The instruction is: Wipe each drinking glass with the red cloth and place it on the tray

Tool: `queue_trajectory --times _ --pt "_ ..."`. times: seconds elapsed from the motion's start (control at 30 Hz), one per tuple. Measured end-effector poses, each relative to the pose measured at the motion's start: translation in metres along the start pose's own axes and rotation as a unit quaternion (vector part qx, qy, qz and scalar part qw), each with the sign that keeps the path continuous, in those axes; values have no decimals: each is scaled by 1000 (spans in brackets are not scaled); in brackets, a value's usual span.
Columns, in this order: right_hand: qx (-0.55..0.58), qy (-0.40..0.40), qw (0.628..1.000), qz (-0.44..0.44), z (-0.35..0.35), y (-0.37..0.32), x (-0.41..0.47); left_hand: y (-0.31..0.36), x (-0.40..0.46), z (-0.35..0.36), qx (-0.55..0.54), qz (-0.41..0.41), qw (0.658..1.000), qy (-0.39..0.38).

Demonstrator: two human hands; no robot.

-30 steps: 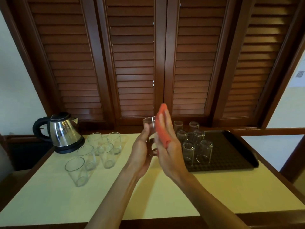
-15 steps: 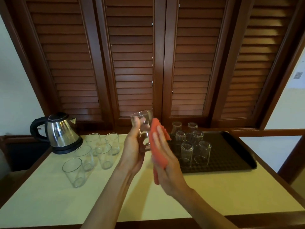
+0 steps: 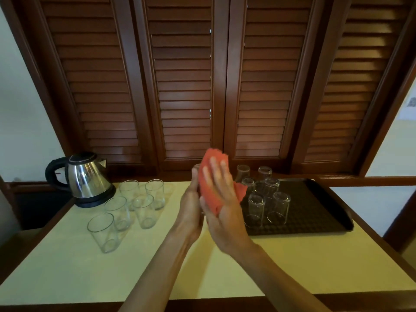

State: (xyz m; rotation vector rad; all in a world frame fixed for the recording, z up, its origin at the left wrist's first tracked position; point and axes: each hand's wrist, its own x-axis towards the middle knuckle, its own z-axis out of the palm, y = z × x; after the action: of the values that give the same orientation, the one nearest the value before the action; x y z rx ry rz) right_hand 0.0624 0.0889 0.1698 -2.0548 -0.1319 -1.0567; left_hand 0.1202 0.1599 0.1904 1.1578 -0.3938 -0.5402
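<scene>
Shutters (image 3: 184,86) of dark louvred wood fill the back of the view, above a pale yellow surface (image 3: 225,271) with a brown wooden edge. At the left rear of it stands a steel kettle (image 3: 86,177) with a black handle, and just beside the kettle five upright glasses (image 3: 126,210) stand in a loose cluster. On the right lies a dark tray (image 3: 315,206) carrying six upturned glasses (image 3: 265,199), grouped at its left end; the nearest ones are partly hidden behind the right hand and the cloth. Both forearms reach up from the lower edge and meet in mid-air over the middle of the surface, between the cluster and the tray. The left hand (image 3: 191,210) is curled around a drinking glass (image 3: 196,167), of which only a bit of rim shows above the thumb; the rest is covered. The right hand (image 3: 222,206) lies with its fingers straight and spread, palm pressing the red cloth (image 3: 208,188) flat against the side of that glass. The cloth rises above the fingertips and bunches out to the right of the hand, toward the tray.
</scene>
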Motion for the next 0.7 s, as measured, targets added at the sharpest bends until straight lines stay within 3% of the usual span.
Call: queue_trajectory --times 0.1,0.17,0.23,0.37,0.47,0.53,0.7 --pt "18 -60 997 -55 -5 10 -28 13 5 -7 -16 23 1000 -2" --pt "110 -14 993 30 -11 6 -15 9 3 -4 -6 32 999 -1" --pt "104 46 989 95 -16 -2 9 -2 -3 1 10 20 1000 -21" --pt "-25 -32 999 -20 -1 4 -17 4 3 -5 -25 32 999 -22" --pt "112 -5 992 64 -4 9 -21 4 9 -7 -10 63 998 17" --pt "129 49 982 126 -11 5 3 -4 3 -2 23 50 998 4" --pt "24 0 1000 -16 2 2 -15 9 2 -4 -8 4 1000 7"
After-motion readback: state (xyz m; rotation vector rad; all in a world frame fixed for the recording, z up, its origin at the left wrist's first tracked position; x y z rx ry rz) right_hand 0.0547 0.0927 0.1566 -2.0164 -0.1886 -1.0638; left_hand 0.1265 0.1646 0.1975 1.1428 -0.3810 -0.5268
